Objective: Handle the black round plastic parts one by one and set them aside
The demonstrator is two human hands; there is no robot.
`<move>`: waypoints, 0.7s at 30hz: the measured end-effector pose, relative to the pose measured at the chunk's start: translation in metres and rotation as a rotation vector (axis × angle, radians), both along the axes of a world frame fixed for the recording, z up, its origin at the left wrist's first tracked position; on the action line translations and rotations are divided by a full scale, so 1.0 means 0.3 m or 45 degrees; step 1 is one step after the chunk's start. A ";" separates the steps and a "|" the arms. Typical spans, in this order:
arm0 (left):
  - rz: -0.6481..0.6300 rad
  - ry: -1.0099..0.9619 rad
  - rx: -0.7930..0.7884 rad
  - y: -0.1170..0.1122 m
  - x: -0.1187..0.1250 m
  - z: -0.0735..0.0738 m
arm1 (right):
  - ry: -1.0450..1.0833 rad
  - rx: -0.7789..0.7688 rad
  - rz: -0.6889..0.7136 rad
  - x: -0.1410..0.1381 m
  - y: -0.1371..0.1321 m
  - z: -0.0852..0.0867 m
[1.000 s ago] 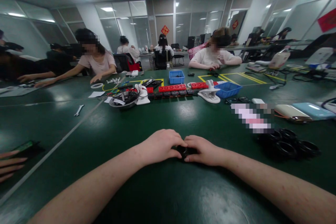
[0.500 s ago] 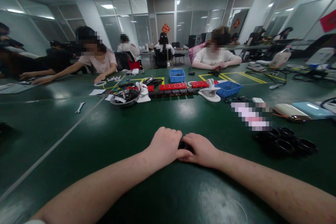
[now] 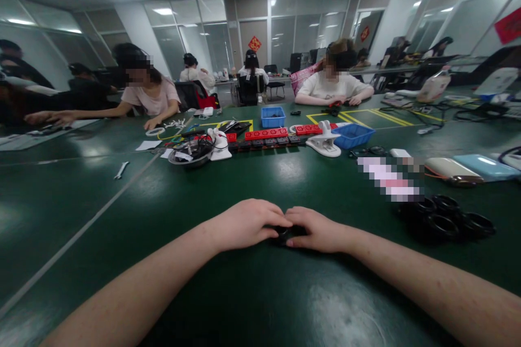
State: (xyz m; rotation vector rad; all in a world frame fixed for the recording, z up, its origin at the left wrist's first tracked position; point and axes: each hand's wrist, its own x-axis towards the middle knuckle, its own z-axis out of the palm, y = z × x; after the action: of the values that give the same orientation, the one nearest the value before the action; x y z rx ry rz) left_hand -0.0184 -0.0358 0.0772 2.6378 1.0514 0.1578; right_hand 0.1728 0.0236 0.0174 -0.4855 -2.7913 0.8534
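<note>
Both of my hands meet in front of me, low over the green table point(image 3: 195, 195). Between them is a small black ring-shaped part point(image 3: 281, 235), largely covered by my fingers. My left hand point(image 3: 249, 223) grips it from the left, thumb below and fingers arched over the top. My right hand point(image 3: 315, 229) closes on its right side, thumb along the near edge. The fingertips of the two hands almost touch. Off to the right lies a cluster of black ring-shaped parts point(image 3: 443, 226) that look similar.
Farther back stand red power strips point(image 3: 266, 134), a white clip base point(image 3: 324, 143), a metal bowl point(image 3: 190, 158) of dark parts and blue bins point(image 3: 353, 135). A wrench point(image 3: 121, 170) lies left. Power banks point(image 3: 453, 169) sit right. Two people work across the table.
My left hand has shifted its grip, with thumb and fingers now farther apart, so more of the black part shows. Across the table, one person's arm has reached farther left.
</note>
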 end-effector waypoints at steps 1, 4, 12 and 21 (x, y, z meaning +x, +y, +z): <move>0.009 0.012 0.003 0.001 0.004 -0.003 | 0.003 0.001 0.001 -0.001 0.003 -0.004; 0.046 0.021 0.009 0.003 0.011 -0.004 | 0.003 0.004 0.005 -0.004 0.009 -0.010; 0.325 0.162 0.088 -0.022 0.060 -0.016 | -0.037 0.049 -0.140 -0.016 -0.021 -0.006; 0.535 0.291 0.275 -0.045 0.091 -0.035 | -0.065 0.179 -0.297 -0.036 -0.063 -0.014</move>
State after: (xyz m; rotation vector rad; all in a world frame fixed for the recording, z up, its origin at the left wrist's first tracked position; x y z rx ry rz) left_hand 0.0088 -0.0492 0.0667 2.6259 1.7502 0.0602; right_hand 0.1620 0.0047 0.0132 -0.7990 -2.7424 0.5986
